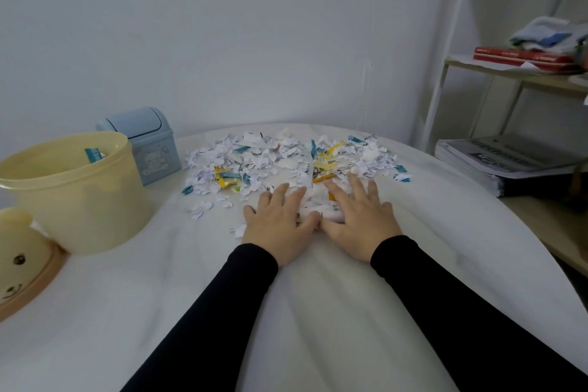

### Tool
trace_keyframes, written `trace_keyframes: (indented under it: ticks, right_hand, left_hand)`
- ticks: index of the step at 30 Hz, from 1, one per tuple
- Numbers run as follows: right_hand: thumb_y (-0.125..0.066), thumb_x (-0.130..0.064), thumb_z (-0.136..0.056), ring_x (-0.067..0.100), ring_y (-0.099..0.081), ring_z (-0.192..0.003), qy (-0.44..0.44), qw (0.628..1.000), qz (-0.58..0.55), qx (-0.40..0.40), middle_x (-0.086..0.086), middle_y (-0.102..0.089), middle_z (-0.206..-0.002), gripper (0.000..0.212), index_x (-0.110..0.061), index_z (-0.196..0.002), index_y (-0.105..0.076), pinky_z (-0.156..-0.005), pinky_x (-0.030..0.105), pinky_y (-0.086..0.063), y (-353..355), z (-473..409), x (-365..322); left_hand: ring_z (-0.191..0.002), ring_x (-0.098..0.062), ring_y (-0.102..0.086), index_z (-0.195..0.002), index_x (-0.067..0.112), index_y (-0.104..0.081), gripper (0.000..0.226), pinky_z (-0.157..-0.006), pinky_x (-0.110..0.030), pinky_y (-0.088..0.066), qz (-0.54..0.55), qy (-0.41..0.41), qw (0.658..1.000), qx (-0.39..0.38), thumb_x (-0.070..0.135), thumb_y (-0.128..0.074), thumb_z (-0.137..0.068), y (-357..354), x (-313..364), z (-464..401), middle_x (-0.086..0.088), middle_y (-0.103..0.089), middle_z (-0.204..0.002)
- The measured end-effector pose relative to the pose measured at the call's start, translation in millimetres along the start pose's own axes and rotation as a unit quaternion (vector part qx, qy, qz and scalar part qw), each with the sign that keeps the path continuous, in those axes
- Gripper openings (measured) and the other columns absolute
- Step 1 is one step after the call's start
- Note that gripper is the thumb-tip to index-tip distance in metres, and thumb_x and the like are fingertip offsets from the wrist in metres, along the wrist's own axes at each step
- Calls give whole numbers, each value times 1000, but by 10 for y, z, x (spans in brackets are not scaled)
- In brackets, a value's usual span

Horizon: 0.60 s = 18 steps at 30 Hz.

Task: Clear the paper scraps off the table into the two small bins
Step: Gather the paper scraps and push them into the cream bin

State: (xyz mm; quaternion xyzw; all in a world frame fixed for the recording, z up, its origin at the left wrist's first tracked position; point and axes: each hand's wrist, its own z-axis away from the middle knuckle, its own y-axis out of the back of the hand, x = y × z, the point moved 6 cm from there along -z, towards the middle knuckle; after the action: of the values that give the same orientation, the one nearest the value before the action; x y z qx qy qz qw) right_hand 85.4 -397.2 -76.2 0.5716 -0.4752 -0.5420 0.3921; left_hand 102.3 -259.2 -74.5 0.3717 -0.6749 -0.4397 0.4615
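Bear lid (19, 261) cut off left; scraps (318, 207) partly under hands.

White table (318, 312) with paper scraps (254, 159), 2 bins: yellow (79, 197), blue (149, 143), bear-faced lid (22, 261).

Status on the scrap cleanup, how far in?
Early. Done: the yellow bin has its lid off and at least one teal scrap inside. In hand: left hand and right hand are pressed around a small clump of white scraps. Left: most of the scrap pile remains spread on the table; blue bin lid closed.
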Motion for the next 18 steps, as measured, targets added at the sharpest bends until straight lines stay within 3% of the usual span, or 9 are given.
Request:
trace_keyframes:
  ticks: [3, 6, 8, 12, 15, 18]
  right_hand:
    - [-35, -60, -89, 32, -13, -143, 7, 1000, 17, -12, -5, -18, -157, 59, -42, -144, -25, -110, 50, -20, -72, -34, -15]
    - [-41, -60, -86, 26, -37, -126, 21, 999, 13, 42, -7, -44, -134, 48, -34, -125, -47, -100, 44, -33, -15, -44, -35]
    - [-43, -61, -83, 25, -44, -116, 28, 997, 18, 68, -4, -49, -122, 46, -28, -114, -52, -94, 41, -36, 14, -34, -48]
    - [-27, -69, -73, 25, -47, -103, 42, 995, 31, 86, -2, -56, -104, 60, -22, -99, -55, -82, 36, -37, 36, -20, -80]
    - [-44, -63, -82, 24, -50, -95, 46, 993, -1, 107, 0, -59, -94, 43, -21, -87, -52, -73, 32, -35, 57, -9, -82]
    - [-48, -63, -81, 23, -53, -83, 37, 989, -48, 137, -1, -56, -79, 43, -21, -73, -46, -64, 29, -33, 91, 9, -66]
  left_hand:
    - [-131, -22, -29, -141, 31, -36, 53, -102, -41, -25, -24, -8, 1000, 5, 56, -31, -95, -8, -9, -26, 5, -37, -144]
    - [-126, -23, -34, -139, 28, -39, 51, -99, -39, -30, -34, -12, 999, 10, 54, -34, -96, 10, 3, -22, 0, -41, -134]
    - [-124, -25, -35, -138, 25, -40, 49, -98, -38, -33, -36, -12, 999, 11, 50, -36, -96, 12, 14, -20, -4, -42, -131]
    - [-120, -28, -40, -131, 12, -45, 48, -97, -32, -34, 19, 3, 1000, 5, 44, -46, -95, 28, -12, -42, -11, -45, -127]
    - [-115, -26, -45, -121, 7, -48, 49, -90, -27, -35, 70, 26, 997, 12, 44, -55, -90, 87, -71, -48, -10, -46, -120]
    - [-98, -20, -46, -102, 10, -48, 39, -75, -22, -30, 114, 40, 992, 27, 41, -65, -85, 149, -133, -40, -3, -43, -102]
